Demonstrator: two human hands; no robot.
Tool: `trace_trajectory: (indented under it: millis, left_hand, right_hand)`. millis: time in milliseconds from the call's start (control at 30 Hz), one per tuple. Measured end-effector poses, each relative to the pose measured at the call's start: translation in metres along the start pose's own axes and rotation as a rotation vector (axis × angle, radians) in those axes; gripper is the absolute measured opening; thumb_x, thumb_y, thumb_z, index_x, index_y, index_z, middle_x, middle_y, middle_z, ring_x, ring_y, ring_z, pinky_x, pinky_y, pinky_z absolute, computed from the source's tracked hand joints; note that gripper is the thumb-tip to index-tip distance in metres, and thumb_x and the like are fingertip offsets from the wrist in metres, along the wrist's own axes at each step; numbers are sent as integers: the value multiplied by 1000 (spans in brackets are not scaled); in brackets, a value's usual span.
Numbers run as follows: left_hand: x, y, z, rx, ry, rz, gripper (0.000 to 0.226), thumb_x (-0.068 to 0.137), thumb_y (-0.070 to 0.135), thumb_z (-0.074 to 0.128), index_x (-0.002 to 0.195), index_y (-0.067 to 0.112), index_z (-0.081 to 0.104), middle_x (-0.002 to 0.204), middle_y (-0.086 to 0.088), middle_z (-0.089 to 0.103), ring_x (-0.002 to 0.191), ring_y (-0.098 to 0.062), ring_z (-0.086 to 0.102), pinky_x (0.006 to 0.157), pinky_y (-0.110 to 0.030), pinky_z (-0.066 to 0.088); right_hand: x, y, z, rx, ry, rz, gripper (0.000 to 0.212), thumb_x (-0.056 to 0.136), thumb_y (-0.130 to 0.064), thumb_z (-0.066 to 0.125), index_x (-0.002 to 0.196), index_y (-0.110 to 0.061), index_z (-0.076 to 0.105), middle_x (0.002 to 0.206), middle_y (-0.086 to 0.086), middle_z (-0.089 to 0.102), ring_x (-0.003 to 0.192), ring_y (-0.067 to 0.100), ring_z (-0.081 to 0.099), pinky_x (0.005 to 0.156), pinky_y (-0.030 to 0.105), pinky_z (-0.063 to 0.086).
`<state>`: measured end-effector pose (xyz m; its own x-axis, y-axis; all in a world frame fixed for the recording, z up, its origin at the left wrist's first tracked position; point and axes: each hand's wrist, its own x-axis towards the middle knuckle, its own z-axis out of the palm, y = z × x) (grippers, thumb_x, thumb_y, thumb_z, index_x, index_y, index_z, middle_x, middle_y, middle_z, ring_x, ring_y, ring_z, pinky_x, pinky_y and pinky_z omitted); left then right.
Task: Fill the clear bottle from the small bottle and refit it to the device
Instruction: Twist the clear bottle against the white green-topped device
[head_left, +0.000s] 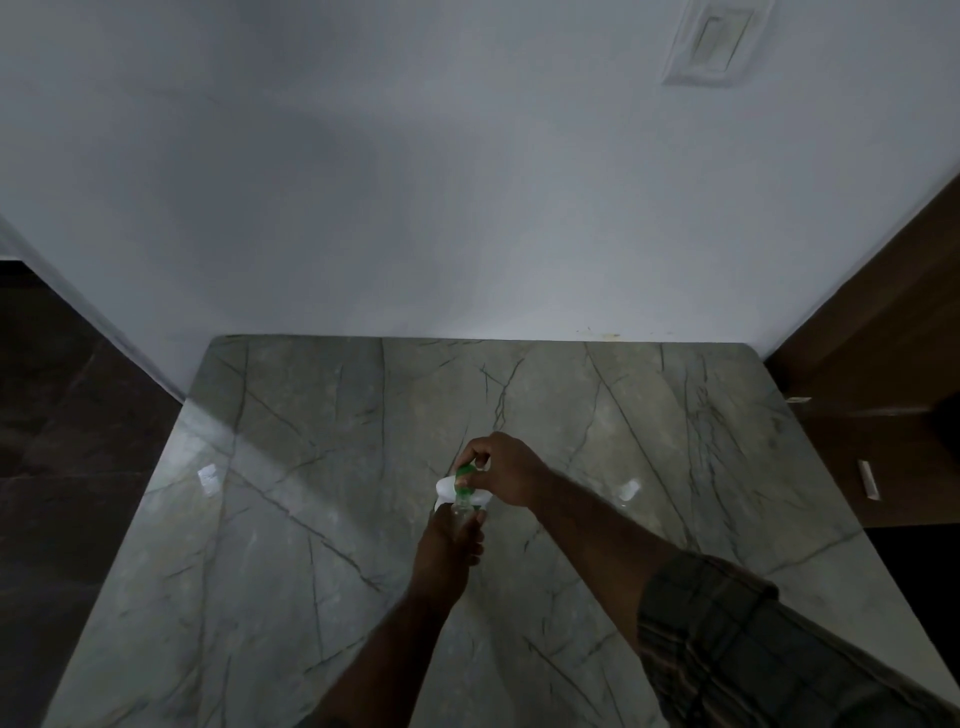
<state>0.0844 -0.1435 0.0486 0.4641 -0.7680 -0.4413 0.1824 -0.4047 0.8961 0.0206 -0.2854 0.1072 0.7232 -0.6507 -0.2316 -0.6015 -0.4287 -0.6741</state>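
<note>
Desk (311, 519): grey-green stone finish, crossed by thin dark vein lines running at varied angles, with pale glare patches. Wall (415, 182): plain white, unpatterned. Wall plate (719, 41): white. Floor (67, 415): dark brown. Cabinet (883, 338): dark brown wood. Sleeve (753, 649): dark plaid, grey-green with brownish stripes. Device (447, 487): white. Small bottle (464, 474): green. Clear bottle (461, 512): colourless, see-through.

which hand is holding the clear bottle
The left hand, wrapped around the clear bottle from below; the right hand grips the green-and-white device above it.
</note>
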Motion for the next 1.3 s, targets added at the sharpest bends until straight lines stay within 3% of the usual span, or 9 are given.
trace_trajectory:
  millis: [200, 567, 800, 933, 1033, 1200, 1300]
  left_hand:
    - [-4, -3, 0, 35, -19, -7, 12, 95, 30, 60, 97, 18, 63, 81, -6, 67, 67, -15, 61, 61, -25, 51]
    - [-3, -4, 0, 44, -10, 27, 10, 94, 32, 60, 94, 24, 64, 77, -2, 67, 64, -12, 62, 60, -24, 52]
    - [-1, -1, 0, 37, 5, 17, 15, 92, 34, 62, 95, 20, 64, 75, -2, 67, 60, -9, 62, 59, -24, 52]
    - [0, -1, 0, 8, 4, -18, 16, 92, 33, 63, 96, 18, 64, 72, -1, 66, 59, -11, 60, 56, -25, 50]
    - [0, -7, 0, 27, 1, -24, 17, 91, 34, 64, 94, 17, 64, 70, 0, 66, 56, -9, 60, 54, -23, 49]
    - [3, -3, -1, 32, 10, -23, 16, 91, 34, 64, 94, 19, 64, 71, -1, 67, 58, -11, 61, 57, -25, 51]
    - [4, -3, 1, 23, 6, -31, 14, 91, 32, 63, 94, 18, 65, 71, -2, 67, 58, -11, 61, 56, -25, 50]
  right_hand:
    - [-5, 4, 6, 19, -12, 39, 17, 77, -32, 78, 91, -26, 70, 100, -4, 66, 89, 8, 56, 84, 36, 52]
    - [-5, 1, 4, 7, -13, 39, 19, 75, -34, 79, 91, -26, 70, 101, -4, 66, 91, 10, 57, 85, 37, 51]
    - [0, -4, -4, -24, -27, 33, 23, 74, -33, 81, 94, -25, 72, 103, -3, 66, 87, 4, 51, 76, 25, 41]
    - [-3, -5, -1, -24, -20, 85, 23, 73, -34, 81, 92, -26, 70, 90, -14, 57, 85, 5, 51, 78, 31, 46]
    - [-6, -3, 2, -23, -25, 90, 22, 74, -33, 80, 93, -25, 70, 80, -19, 51, 84, 5, 51, 75, 28, 41]
    - [-4, -10, -10, -41, -29, 26, 24, 75, -30, 81, 95, -20, 73, 91, -10, 63, 82, 2, 50, 60, 12, 31]
    - [-4, -11, -10, -24, -16, 33, 24, 74, -29, 81, 95, -18, 74, 86, -14, 59, 79, 2, 50, 61, 13, 33]
